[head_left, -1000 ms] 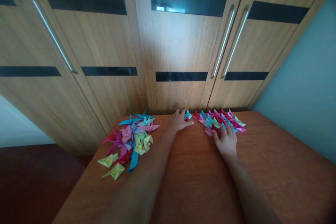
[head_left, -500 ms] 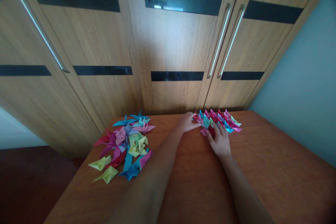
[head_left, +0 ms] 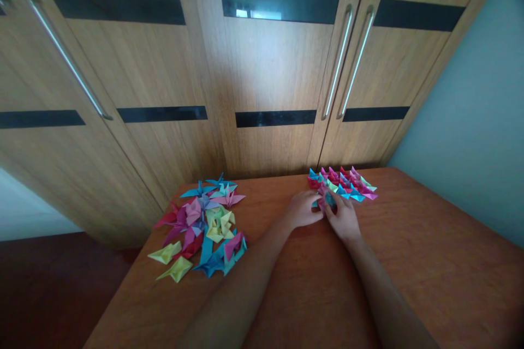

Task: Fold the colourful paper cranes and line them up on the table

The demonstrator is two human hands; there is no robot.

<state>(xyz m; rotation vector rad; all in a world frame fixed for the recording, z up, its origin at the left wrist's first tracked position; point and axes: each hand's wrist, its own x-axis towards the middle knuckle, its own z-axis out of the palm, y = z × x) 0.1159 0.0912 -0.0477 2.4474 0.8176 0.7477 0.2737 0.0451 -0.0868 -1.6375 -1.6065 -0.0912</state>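
At the near edge of the packed rows of folded paper cranes [head_left: 347, 182], my two hands come together. My left hand [head_left: 305, 210] is closed, its fingertips on a small bunch of pink and teal paper cranes [head_left: 326, 197]. From the other side my right hand [head_left: 344, 220] pinches the same bunch with thumb and fingers. The fingers partly cover these cranes, so I cannot tell how many are between them. The rows beyond, in pink, red, blue and pale green, stand close together with their points up.
On the left of the brown wooden table [head_left: 303, 294] lies a loose spread of paper cranes [head_left: 196, 223] in blue, pink, purple, red and yellow. Behind the table stands a wooden wardrobe [head_left: 270, 65] with metal handles. A pale blue wall [head_left: 470, 136] is at the right.
My left hand has come from the left side of the rows toward me and closed on the near cranes. My right hand has drawn slightly nearer and closed in.
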